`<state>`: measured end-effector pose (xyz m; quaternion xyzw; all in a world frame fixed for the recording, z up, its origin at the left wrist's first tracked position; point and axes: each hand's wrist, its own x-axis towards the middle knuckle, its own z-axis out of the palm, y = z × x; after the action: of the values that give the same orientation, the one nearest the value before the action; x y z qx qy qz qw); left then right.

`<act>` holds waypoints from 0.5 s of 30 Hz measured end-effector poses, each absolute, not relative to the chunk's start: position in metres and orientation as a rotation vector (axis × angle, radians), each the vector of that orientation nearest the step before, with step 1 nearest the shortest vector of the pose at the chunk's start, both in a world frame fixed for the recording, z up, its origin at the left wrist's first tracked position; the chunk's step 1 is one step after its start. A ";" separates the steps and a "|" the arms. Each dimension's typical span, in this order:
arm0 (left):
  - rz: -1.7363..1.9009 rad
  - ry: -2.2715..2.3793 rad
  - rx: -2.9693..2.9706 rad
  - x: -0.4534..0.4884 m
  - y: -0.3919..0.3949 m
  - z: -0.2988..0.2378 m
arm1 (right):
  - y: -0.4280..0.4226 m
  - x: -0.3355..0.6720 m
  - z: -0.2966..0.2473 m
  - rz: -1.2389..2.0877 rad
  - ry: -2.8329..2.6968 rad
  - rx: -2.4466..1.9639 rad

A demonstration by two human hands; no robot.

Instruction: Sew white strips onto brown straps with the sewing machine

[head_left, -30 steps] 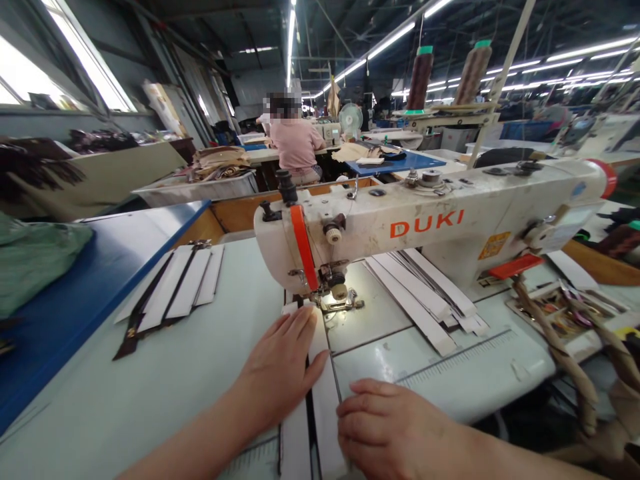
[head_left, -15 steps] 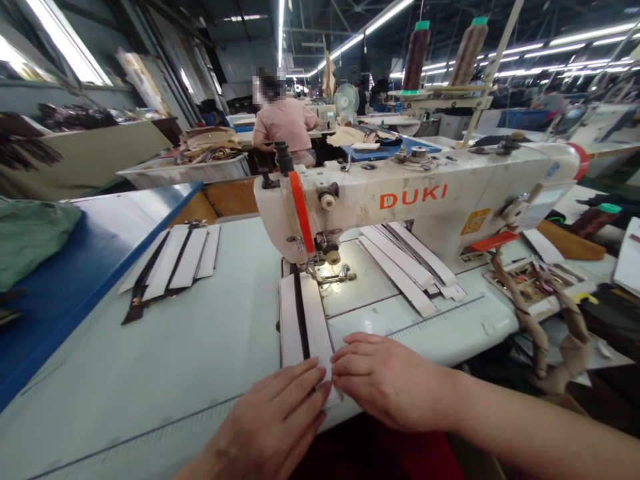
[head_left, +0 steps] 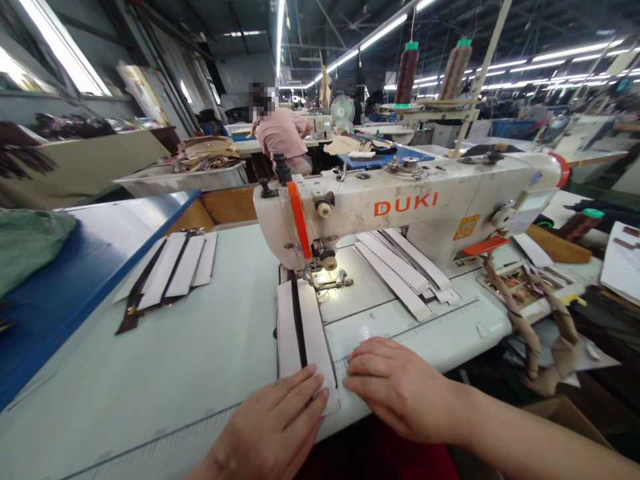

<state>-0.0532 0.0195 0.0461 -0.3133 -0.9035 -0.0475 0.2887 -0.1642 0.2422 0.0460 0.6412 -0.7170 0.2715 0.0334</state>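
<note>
Since a second ago our left hand has drawn back from near the presser foot to the near end of the white strip piece, and our right hand has slid a little off to its right. Both hands lie flat with fingers loosely spread, gripping nothing: the left fingertips press on the strip's near end, while the right rests on the table just beside the strip's right edge, the two hands close but not touching. The strip runs straight ahead of our hands up to the foot of the sewing machine.
</note>
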 end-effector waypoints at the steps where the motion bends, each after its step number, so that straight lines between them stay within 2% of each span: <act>1: -0.129 -2.405 -0.836 -0.053 0.019 0.047 | 0.241 -0.164 0.047 0.829 -2.209 1.975; 9: -0.139 -2.409 -0.888 -0.055 0.017 0.055 | 0.229 -0.163 0.047 0.744 -2.191 2.040; 15: -0.034 -2.429 -0.869 -0.052 0.014 0.040 | 0.224 -0.163 0.049 0.629 -2.154 2.105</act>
<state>-0.0524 0.0139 0.0402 -0.3236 -0.9046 -0.0126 0.2770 -0.1634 0.2243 0.0489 0.6839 -0.6996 0.2044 0.0322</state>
